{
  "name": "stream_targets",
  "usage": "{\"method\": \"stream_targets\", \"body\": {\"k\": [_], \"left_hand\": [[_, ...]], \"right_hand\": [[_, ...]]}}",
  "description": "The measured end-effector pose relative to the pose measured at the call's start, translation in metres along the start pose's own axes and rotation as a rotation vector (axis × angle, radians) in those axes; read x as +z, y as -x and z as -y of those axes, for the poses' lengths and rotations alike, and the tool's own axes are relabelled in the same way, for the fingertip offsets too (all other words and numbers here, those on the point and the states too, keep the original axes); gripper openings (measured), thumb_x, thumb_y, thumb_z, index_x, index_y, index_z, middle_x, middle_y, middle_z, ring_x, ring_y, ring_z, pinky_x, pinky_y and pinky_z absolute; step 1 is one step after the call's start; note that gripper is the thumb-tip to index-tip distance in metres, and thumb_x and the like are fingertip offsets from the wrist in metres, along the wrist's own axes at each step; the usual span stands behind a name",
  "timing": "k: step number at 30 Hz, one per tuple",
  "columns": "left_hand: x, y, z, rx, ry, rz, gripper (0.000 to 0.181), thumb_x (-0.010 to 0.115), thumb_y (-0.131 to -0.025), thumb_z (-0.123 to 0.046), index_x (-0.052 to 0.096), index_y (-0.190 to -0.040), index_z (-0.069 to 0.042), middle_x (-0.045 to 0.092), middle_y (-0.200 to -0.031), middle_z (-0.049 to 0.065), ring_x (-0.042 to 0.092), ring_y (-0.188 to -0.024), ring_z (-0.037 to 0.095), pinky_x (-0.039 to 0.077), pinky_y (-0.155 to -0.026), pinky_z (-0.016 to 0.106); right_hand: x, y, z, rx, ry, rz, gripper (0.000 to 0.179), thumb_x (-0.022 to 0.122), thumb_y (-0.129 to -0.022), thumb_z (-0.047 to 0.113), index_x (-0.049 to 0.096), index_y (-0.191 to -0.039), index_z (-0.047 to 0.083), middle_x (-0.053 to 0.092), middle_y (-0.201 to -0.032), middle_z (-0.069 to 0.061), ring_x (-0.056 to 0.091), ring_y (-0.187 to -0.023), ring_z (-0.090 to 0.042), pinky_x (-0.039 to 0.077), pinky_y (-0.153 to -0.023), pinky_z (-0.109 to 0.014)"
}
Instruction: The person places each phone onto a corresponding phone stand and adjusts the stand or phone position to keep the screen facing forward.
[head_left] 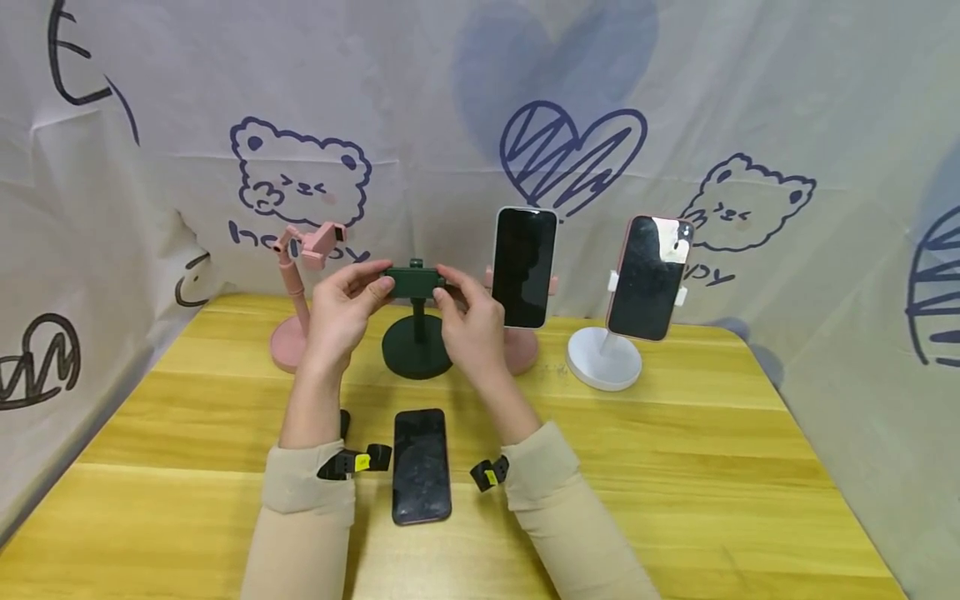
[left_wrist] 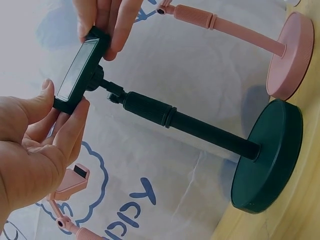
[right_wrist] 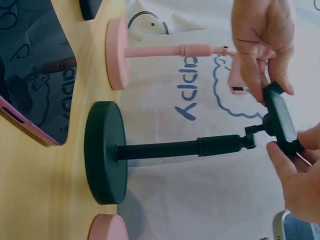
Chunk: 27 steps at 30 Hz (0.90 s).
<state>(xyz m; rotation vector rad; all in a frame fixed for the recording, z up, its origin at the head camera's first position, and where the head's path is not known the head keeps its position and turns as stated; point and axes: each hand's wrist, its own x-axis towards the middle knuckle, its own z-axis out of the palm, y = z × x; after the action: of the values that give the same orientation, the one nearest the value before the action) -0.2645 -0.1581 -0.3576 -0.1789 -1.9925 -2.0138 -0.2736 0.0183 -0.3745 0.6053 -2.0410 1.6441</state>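
Note:
A dark green phone stand [head_left: 417, 346] stands upright on its round base, its clamp head between both hands. My left hand [head_left: 341, 310] pinches the left end of the clamp with thumb and fingers. At the clamp's right end, my right hand [head_left: 474, 321] pinches in the same way. Between the clamp's ends no phone sits; its flat face [left_wrist: 78, 70] shows bare in the left wrist view. Below the hands a dark-screened phone [head_left: 421, 467] lies flat on the table, between the two forearms.
A pink stand [head_left: 287, 343] with a bare clamp is at the left. Right of the hands, a phone [head_left: 525, 267] sits in another pink stand, and a red-edged phone [head_left: 648, 277] in a white stand [head_left: 603, 360]. A black object [head_left: 344, 423] shows partly behind the left forearm on the wooden table [head_left: 712, 483].

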Motion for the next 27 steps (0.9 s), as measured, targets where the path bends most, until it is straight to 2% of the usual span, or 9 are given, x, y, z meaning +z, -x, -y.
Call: {"method": "stream_targets", "body": {"k": [8,12,15,19,23,27], "left_hand": [[0.001,0.000,0.004,-0.008,0.022,-0.010,0.037,0.064,-0.103,-0.007,0.062,-0.137,0.009,0.065,-0.125,0.016,0.070,-0.099,0.008,0.058,-0.093,0.025],[0.001,0.001,0.004,-0.010,0.012,-0.010,0.037,0.064,-0.103,-0.007,0.062,-0.137,0.008,0.065,-0.123,0.013,0.069,-0.099,0.009,0.058,-0.094,0.025],[0.001,0.001,0.004,-0.013,0.001,-0.016,0.037,0.063,-0.103,-0.008,0.062,-0.137,0.008,0.065,-0.122,0.013,0.069,-0.099,0.009,0.058,-0.094,0.025],[0.000,0.001,0.003,-0.012,-0.001,-0.021,0.037,0.063,-0.104,-0.008,0.062,-0.137,0.007,0.065,-0.121,0.012,0.069,-0.100,0.010,0.058,-0.094,0.025],[0.001,0.000,0.002,-0.015,0.003,-0.018,0.037,0.063,-0.104,-0.009,0.062,-0.137,0.007,0.065,-0.123,0.013,0.068,-0.101,0.011,0.058,-0.094,0.025],[0.001,-0.001,0.002,-0.018,0.002,-0.021,0.037,0.063,-0.104,-0.009,0.062,-0.137,0.007,0.065,-0.123,0.014,0.068,-0.102,0.011,0.058,-0.094,0.026]], "right_hand": [[-0.020,0.010,0.002,0.053,-0.035,0.190,0.055,0.068,-0.101,0.007,0.052,-0.154,0.011,0.053,-0.154,-0.007,0.062,-0.130,-0.022,0.054,-0.104,-0.037],[-0.028,0.018,0.001,0.091,-0.028,0.234,0.057,0.068,-0.101,0.009,0.050,-0.155,0.011,0.051,-0.155,-0.008,0.059,-0.134,-0.027,0.053,-0.107,-0.044],[-0.031,0.024,-0.001,0.149,0.021,0.294,0.054,0.069,-0.102,0.012,0.051,-0.153,0.008,0.053,-0.152,-0.011,0.057,-0.135,-0.031,0.051,-0.108,-0.049],[-0.033,0.027,-0.005,0.211,0.110,0.461,0.054,0.070,-0.101,0.015,0.051,-0.151,0.005,0.055,-0.150,-0.012,0.056,-0.136,-0.034,0.049,-0.110,-0.052],[-0.033,0.029,-0.013,0.232,0.196,0.655,0.060,0.073,-0.100,0.017,0.049,-0.153,0.004,0.053,-0.152,-0.014,0.055,-0.136,-0.036,0.047,-0.111,-0.055],[-0.030,0.034,-0.022,0.239,0.312,0.828,0.070,0.075,-0.098,0.022,0.042,-0.156,0.002,0.054,-0.151,-0.014,0.057,-0.132,-0.034,0.049,-0.111,-0.049]]}}
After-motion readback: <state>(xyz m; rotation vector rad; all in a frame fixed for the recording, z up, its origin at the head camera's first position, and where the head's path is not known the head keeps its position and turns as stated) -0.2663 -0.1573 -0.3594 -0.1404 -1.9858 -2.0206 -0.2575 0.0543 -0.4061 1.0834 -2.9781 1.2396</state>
